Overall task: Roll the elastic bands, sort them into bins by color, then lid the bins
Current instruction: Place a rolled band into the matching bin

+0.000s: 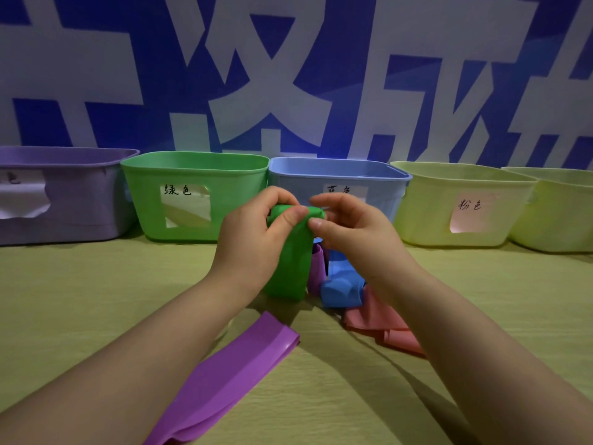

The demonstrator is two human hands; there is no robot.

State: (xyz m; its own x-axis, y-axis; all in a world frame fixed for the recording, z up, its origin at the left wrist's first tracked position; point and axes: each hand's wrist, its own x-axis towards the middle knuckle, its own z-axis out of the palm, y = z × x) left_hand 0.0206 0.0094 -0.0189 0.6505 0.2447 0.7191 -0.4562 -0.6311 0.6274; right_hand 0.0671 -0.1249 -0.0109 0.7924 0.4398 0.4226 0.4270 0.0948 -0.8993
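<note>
Both hands hold a green elastic band [290, 264] up above the table, its top end partly rolled. My left hand [256, 232] pinches the roll from the left, and my right hand [349, 229] pinches it from the right. The band's free end hangs down to the table. Under it lie a blue band [340, 287], a small purple band [317, 261] and a pink band [382, 322]. A long purple band [231, 377] lies flat near me. Behind stand a purple bin [64, 200], a green bin [192, 194], a blue bin [340, 175] and a yellow bin [455, 203] labelled for pink.
A second yellow bin [558, 210] stands at the far right. All bins are open, and no lids are in view. A blue and white printed wall rises right behind the bins. The table has a yellow-green cloth [96, 300].
</note>
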